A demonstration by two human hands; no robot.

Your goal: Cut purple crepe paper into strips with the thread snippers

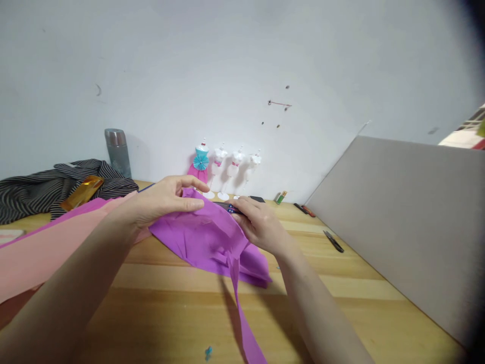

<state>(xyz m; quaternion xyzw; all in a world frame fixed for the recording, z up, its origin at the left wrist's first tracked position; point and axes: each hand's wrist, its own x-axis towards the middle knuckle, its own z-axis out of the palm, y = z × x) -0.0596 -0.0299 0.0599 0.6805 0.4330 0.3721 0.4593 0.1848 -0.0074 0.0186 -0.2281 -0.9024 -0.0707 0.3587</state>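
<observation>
My left hand [166,201] pinches the upper edge of a purple sheet of crepe paper [206,240], thumb and fingers closed on it. My right hand [259,225] is wrapped round dark scissors [227,207] whose blades meet the purple sheet's top edge. A narrow purple strip [244,318] hangs from the sheet and trails toward the near edge of the wooden table [352,283]. The sheet is lifted slightly above the table between both hands.
Pink paper [41,247] lies at the left. Behind it are striped black cloth [41,189], a gold foil piece [81,192] and a grey flask [118,151]. Small dress-form figures [223,169] stand by the wall. A grey board [409,212] leans at right, with small snips [333,241] nearby.
</observation>
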